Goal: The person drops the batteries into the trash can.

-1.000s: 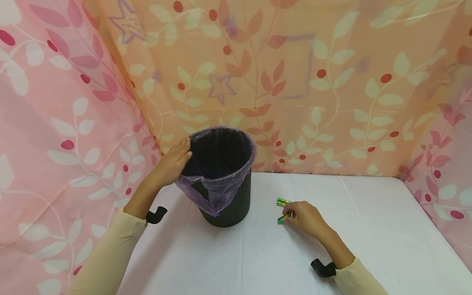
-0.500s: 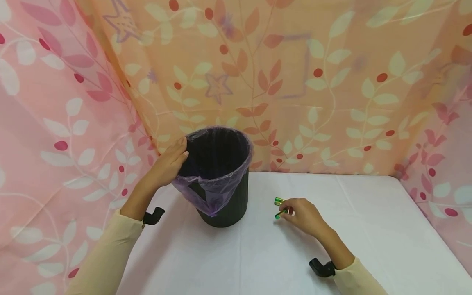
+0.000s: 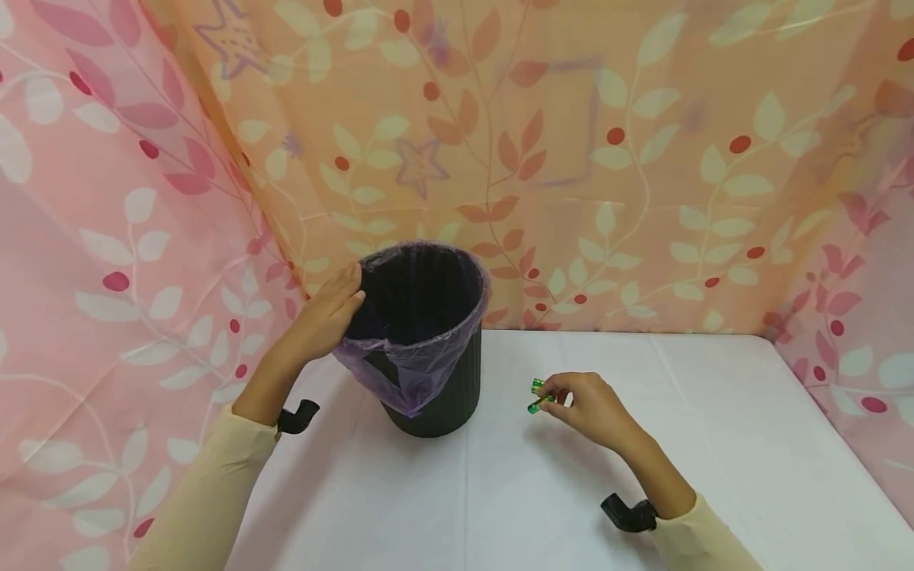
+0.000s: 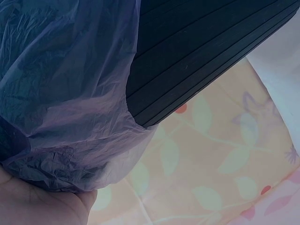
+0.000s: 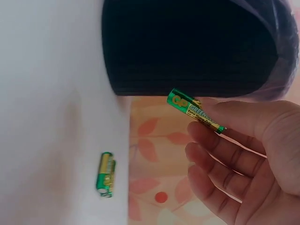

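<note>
A black waste bin [image 3: 467, 381] with a purple plastic bin liner [image 3: 421, 373] folded over its rim stands left of centre on the table. My left hand [image 3: 324, 317] rests against the left side of its rim with the fingers extended; in the left wrist view the palm [image 4: 42, 204] touches the liner. Right of the bin, my right hand [image 3: 589, 404] pinches a green and gold AA-type battery [image 5: 187, 107] between thumb and fingers, above the table. More batteries [image 5: 106, 173] of the same look lie side by side on the table, partly hidden behind the right fingers in the head view.
White cloth covers the table [image 3: 714, 428]. An orange leaf-patterned curtain [image 3: 571, 159] hangs along its back edge, and pink patterned curtains [image 3: 64, 238] close in both sides. Black wrist mounts [image 3: 628, 514] show at each sleeve.
My right hand has risen slightly off the table with the battery in its pinch. The left hand stays at the bin's rim. The whole head view has shifted a little.
</note>
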A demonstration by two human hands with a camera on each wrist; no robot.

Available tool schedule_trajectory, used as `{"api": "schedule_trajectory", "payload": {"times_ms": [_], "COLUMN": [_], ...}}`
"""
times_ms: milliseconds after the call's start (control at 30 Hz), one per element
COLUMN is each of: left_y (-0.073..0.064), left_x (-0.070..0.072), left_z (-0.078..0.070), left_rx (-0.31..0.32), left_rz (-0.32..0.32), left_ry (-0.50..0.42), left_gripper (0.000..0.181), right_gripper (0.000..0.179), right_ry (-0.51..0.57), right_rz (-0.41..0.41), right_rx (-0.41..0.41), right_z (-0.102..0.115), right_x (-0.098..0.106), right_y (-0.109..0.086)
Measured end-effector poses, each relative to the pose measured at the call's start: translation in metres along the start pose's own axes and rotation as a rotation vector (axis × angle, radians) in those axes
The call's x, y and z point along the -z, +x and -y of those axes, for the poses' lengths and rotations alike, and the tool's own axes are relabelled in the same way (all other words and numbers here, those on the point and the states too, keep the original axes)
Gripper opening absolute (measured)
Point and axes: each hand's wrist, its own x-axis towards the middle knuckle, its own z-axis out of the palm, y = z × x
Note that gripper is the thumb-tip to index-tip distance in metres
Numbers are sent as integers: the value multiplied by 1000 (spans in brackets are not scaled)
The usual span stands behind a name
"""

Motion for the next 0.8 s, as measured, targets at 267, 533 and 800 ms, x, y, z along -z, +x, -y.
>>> {"api": "schedule_trajectory", "payload": {"times_ms": [267,533,800], "left_y": [0,0,0], "left_x": [-1,-2,-2], "left_z": [0,2,3], "left_rx": [3,-3,-2], "left_rz": [-6,-2,-11], "left_ry": [-11,-10,-8], "left_gripper": [59,58,59], "right_gripper": [12,12,12], "right_ry": [-31,-90,-143], "right_rz": [-20,-14,-38], "right_rx": [54,74,135], "right_z": [17,29,45], "right_x": [17,31,44], "right_y": [7,15,27]}}
